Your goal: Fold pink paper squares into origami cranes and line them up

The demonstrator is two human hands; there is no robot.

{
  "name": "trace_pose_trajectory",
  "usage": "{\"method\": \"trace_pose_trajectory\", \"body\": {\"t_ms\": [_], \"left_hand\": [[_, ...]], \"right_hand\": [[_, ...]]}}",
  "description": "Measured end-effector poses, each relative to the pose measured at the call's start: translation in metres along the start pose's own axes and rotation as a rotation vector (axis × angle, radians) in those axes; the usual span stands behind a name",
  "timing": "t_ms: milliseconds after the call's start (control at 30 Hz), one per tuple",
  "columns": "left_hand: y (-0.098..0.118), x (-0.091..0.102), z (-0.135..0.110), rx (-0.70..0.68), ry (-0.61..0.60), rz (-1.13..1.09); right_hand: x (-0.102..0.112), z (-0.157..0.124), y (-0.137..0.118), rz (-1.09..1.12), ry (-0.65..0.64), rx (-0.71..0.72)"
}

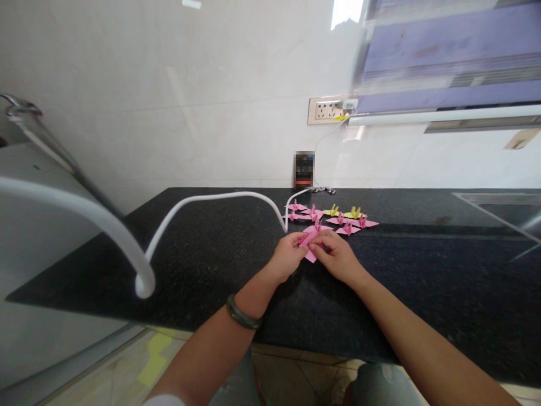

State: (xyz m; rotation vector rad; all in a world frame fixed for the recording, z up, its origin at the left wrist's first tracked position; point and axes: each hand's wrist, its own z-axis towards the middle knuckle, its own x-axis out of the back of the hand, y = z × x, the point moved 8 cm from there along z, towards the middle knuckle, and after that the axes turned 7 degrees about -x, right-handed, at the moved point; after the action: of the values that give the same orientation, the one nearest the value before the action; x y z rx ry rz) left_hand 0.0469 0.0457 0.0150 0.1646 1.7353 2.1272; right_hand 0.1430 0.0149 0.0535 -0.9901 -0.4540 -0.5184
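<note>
Between my two hands is a partly folded piece of pink origami paper (311, 239), held just above the dark countertop. My left hand (290, 256) pinches its left side between thumb and fingers. On the other side, my right hand (337, 254) has its thumb and fingers closed on the paper's right part. A pointed corner of the paper hangs down between the thumbs. Just beyond my hands stand several pink paper cranes (349, 229) in loose rows, with yellow paper cranes (355, 213) among them. My fingers hide part of the folds.
A white cable (224, 197) arches across the left of the black countertop (203, 254). Against the tiled wall leans a phone-like device (304, 169) with a blurred screen, below a power socket (327, 110). A metal tap-like fixture (54, 141) rises at the left.
</note>
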Motion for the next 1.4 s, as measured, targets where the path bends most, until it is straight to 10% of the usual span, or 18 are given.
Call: {"method": "trace_pose_trajectory", "body": {"t_ms": [800, 1100, 1400], "left_hand": [[-0.008, 0.009, 0.002, -0.002, 0.034, 0.211], [-0.011, -0.008, -0.004, 0.208, -0.020, -0.395], [-0.017, -0.009, -0.006, 0.297, -0.026, -0.522]], "right_hand": [[-0.004, 0.000, 0.000, -0.107, 0.080, -0.094], [0.005, 0.001, 0.031, 0.012, 0.153, -0.267], [0.005, 0.001, 0.025, 0.111, 0.138, -0.262]]}}
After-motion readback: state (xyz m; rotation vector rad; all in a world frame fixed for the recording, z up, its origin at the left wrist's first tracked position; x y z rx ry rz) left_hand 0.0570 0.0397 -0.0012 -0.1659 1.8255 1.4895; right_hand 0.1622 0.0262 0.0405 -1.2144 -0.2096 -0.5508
